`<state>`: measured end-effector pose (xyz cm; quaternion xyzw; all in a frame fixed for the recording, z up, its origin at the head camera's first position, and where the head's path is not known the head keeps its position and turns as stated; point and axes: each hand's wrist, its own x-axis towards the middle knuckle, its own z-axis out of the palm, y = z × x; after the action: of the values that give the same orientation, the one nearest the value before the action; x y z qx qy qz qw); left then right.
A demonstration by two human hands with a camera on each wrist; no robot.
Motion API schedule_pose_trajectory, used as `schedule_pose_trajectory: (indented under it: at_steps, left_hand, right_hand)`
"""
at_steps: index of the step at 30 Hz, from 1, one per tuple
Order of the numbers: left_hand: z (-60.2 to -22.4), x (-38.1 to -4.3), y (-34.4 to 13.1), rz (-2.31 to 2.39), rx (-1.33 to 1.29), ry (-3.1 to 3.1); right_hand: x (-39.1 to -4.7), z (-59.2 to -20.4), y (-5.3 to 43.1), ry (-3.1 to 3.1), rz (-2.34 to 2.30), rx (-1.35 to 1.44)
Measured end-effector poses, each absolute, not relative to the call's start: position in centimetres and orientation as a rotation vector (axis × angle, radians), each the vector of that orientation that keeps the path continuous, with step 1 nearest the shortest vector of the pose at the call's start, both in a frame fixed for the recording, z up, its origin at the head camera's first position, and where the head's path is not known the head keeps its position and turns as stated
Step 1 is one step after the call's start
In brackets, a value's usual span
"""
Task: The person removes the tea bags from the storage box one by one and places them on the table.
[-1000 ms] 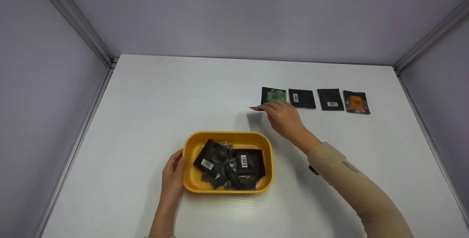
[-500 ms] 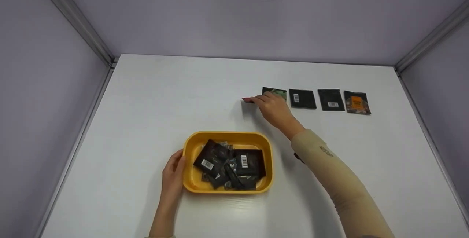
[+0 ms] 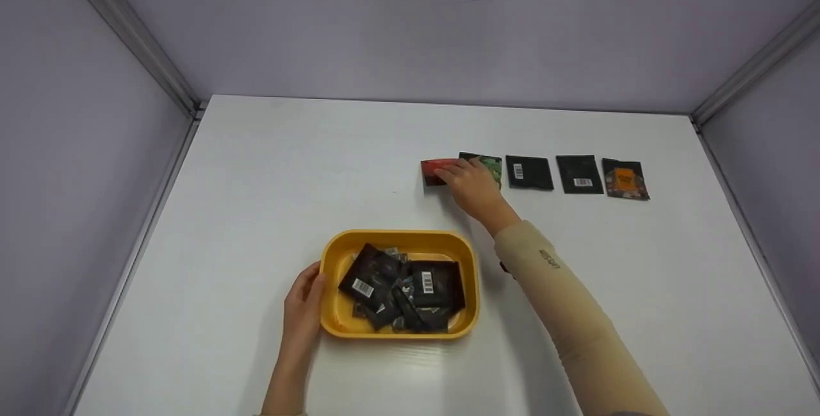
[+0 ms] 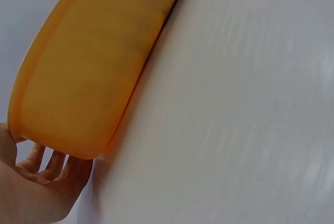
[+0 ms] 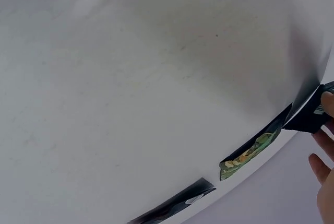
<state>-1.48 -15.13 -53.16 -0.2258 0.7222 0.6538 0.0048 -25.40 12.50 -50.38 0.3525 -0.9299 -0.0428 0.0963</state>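
Observation:
In the head view my right hand (image 3: 473, 186) pinches a flat packet (image 3: 438, 171), red on top and black below. In the right wrist view this packet's dark face (image 5: 308, 117) is tilted, with the thumb on it. It sits left of a green-and-black packet (image 3: 492, 165), which the hand partly covers. My left hand (image 3: 303, 308) holds the left end of a yellow tub (image 3: 398, 334). The left wrist view has the thumb at the tub's rim and the fingers against its end wall (image 4: 68, 138). Several black packets (image 3: 371, 275) lie loosely piled inside.
Continuing the row rightward are a black packet with a barcode (image 3: 535, 174), another black packet (image 3: 578, 171) and one with an orange label (image 3: 623, 180). All rest on a white table (image 3: 282, 166). Grey-lilac walls (image 3: 435, 31) stand behind it and at both sides.
My right hand has moved left and slightly away from me with the packet, which has turned from edge-on to showing its red face. The left hand and tub have stayed put.

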Motion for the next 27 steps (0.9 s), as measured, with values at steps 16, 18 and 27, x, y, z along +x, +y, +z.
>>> schedule_pose_trajectory:
  at_steps: [16, 18, 27]
  left_hand:
    - [-52.9, -1.4, -14.9, 2.080, -0.691, 2.239]
    - [-52.9, -1.4, -15.0, 2.079, -0.687, 2.241]
    - [-52.9, -1.5, -15.1, 2.063, -0.702, 2.238]
  right_hand:
    - [-25.6, -50.1, 12.6, -2.973, -0.192, 1.137]
    - [-25.5, -49.5, 12.4, -2.953, -0.183, 1.165]
    - [-24.3, -46.6, 11.0, -2.679, -0.128, 1.409]
